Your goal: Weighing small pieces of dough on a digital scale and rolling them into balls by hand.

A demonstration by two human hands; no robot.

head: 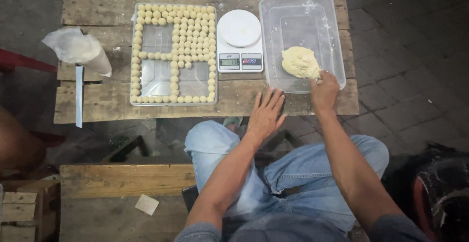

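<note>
Knees in blue jeans are closest to me, and both forearms reach forward from them to the low wooden table (97, 107). The left hand (266, 112) lies flat on the table edge with fingers spread wide and holds nothing; I think it is there to steady the body. The right hand (324, 89) is over the near rim of the clear plastic tub (337, 36), its fingers bent down onto the lump of pale dough (300, 62), pinching at its side. The dough sits in the near part of the tub, so it is easy to reach.

Beyond the left hand stands a white kitchen scale (239, 40), between the tub and a metal tray (156, 78). On the tray, small dough balls (190, 32) lie in tidy rows, which saves space. At the far left a crumpled plastic bag (75, 47) rests on the table. Nothing blocks either hand.
</note>
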